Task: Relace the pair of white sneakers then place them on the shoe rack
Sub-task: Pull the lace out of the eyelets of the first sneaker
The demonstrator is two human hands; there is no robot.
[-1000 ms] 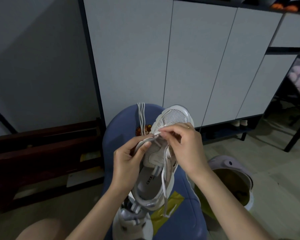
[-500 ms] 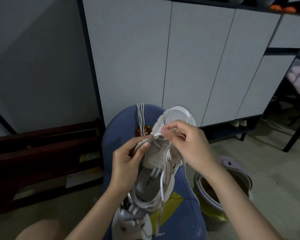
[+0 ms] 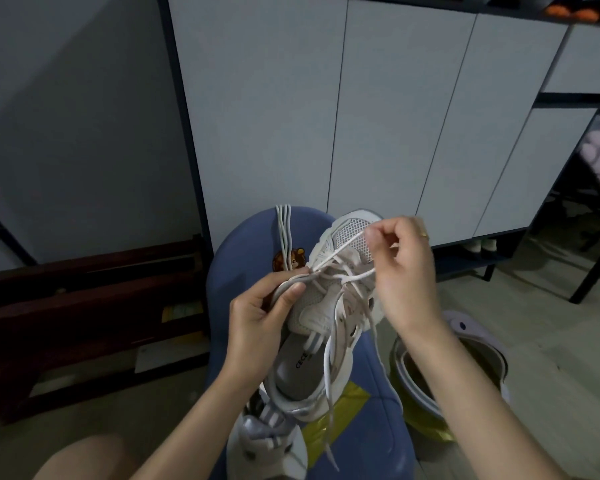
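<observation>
A white sneaker [image 3: 321, 313] lies on a blue stool [image 3: 243, 258], toe pointing away from me. My left hand [image 3: 260, 317] grips its left side by the eyelets, thumb on the tongue edge. My right hand [image 3: 400, 268] pinches the white lace [image 3: 340, 252] above the toe and holds it taut from a left eyelet. Loose lace ends hang down over the heel. The second white sneaker [image 3: 269, 445] sits below, at the stool's near edge. A spare lace [image 3: 284, 233] lies folded at the stool's far side.
A tall cabinet with white doors [image 3: 361, 109] stands behind the stool, with an open low shelf [image 3: 478, 254] holding shoes at its foot. A lilac bin with a yellow liner [image 3: 458, 375] sits on the floor to the right. Dark wooden boards [image 3: 84, 289] lie to the left.
My right hand has moved up and to the right from the eyelets, drawing the lace out taut over the toe. My left hand keeps its hold on the sneaker.
</observation>
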